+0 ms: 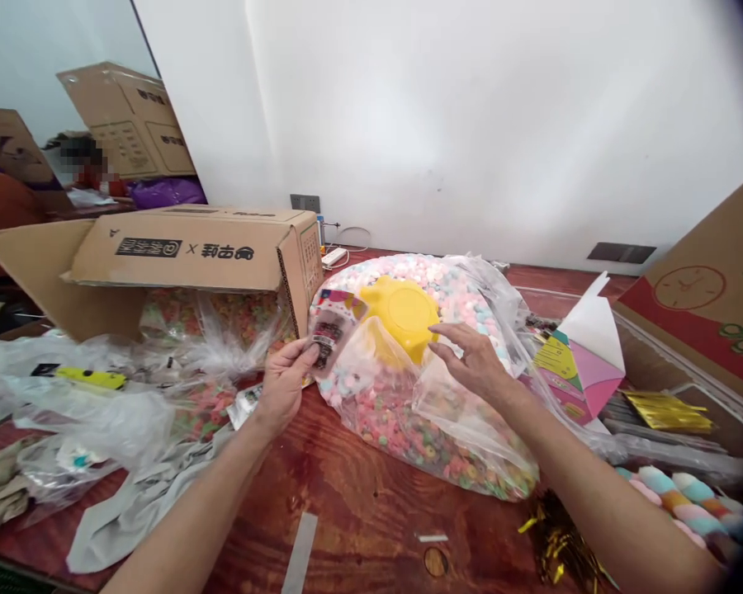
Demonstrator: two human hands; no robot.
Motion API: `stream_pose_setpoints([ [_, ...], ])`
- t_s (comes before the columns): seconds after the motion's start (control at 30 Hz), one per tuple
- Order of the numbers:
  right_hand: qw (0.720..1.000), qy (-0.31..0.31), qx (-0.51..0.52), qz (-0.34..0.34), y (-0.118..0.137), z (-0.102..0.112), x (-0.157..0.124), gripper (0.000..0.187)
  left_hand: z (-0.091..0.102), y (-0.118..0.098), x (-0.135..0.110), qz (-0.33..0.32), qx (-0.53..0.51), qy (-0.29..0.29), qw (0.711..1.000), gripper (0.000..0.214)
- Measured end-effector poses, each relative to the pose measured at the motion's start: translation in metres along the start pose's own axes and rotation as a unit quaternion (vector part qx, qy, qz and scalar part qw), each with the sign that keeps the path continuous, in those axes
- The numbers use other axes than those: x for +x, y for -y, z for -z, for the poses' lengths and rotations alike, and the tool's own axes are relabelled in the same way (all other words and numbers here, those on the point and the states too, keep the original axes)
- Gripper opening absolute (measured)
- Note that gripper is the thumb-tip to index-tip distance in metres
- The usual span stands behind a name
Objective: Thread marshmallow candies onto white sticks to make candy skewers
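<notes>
My left hand (291, 375) pinches a small clear printed packet (329, 334) with dark contents and a patterned top. To the right, my right hand (470, 355) has its thumb and fingers apart, close to the edge of a yellow plastic bowl (409, 309). Whether the fingertips touch the bowl I cannot tell. The bowl lies upside down on a big clear bag of pastel marshmallow-like pieces (474, 301). In front of it, a clear bag of colourful ring-shaped pieces (409, 425) rests on the table, partly overlapping the larger bag.
An open cardboard box (223, 247) lies at the left with bagged rings inside. A yellow cutter (90, 377) rests on plastic bags. At the right are a pink-and-white paper carton (585, 355), gold twist ties (669, 411) and twisted marshmallows (687, 499). A person is behind at the far left.
</notes>
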State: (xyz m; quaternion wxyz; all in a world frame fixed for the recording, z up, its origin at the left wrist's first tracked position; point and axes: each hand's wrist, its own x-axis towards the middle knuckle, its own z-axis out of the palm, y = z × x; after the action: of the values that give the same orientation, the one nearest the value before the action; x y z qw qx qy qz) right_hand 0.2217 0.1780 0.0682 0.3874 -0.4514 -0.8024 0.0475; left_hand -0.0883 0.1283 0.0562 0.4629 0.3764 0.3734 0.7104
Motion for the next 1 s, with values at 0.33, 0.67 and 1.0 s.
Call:
stream_pose_setpoints([
  [0.33,0.980,0.086,0.047,-0.175,-0.075,-0.039,0.157,0.069,-0.070,0.104,-0.020,0.065,0.168,0.369,0.912,0.026],
  [0.67,0.945,0.116,0.126,-0.277,-0.102,-0.044,0.166,0.067,-0.089,0.137,-0.020,0.032,0.472,0.420,0.774,0.027],
  [1.0,0.943,-0.115,0.207,-0.235,-0.044,0.012,0.191,0.033,-0.097,0.136,-0.023,-0.009,0.539,0.409,0.736,0.030],
])
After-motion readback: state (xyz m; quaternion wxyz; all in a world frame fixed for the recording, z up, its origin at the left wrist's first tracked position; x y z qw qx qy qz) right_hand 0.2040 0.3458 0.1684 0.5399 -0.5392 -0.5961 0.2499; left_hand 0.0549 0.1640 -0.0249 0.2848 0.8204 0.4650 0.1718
